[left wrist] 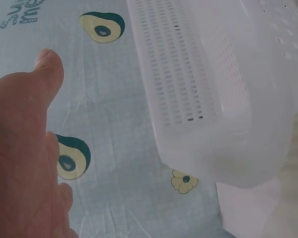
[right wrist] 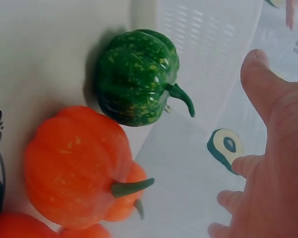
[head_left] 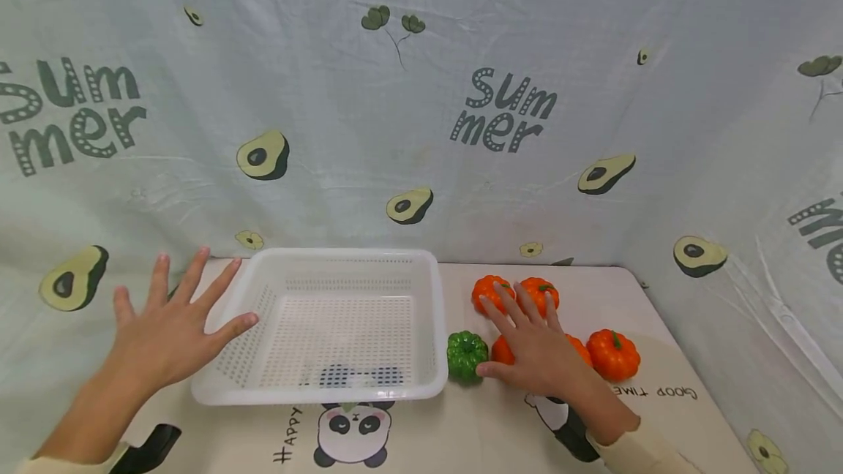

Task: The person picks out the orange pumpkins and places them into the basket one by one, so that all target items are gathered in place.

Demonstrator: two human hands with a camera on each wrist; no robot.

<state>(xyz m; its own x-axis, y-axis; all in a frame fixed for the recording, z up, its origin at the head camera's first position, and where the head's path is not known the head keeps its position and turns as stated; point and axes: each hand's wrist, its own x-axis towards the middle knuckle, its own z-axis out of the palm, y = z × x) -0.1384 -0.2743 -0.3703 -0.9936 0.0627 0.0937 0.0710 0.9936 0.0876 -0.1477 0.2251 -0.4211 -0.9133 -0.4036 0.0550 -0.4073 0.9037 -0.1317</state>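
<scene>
Tabletop (head_left: 474,430), white basket (head_left: 342,339) between spread hands (head_left: 165,335) (head_left: 541,355)

Head camera: elevated, facing forward and down over the desk (head_left: 586,291). Left wrist camera: close range, facing the basket (left wrist: 223,148) and backdrop (left wrist: 109,94). Right wrist camera: close range, facing the green pumpkin (right wrist: 134,77). All views share the basket.

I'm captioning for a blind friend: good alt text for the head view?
A person's spread left hand is by a white basket, their spread right hand over orange pumpkins on a table. A green pumpkin sits beside the basket; avocado-print cloth hangs behind.
</scene>
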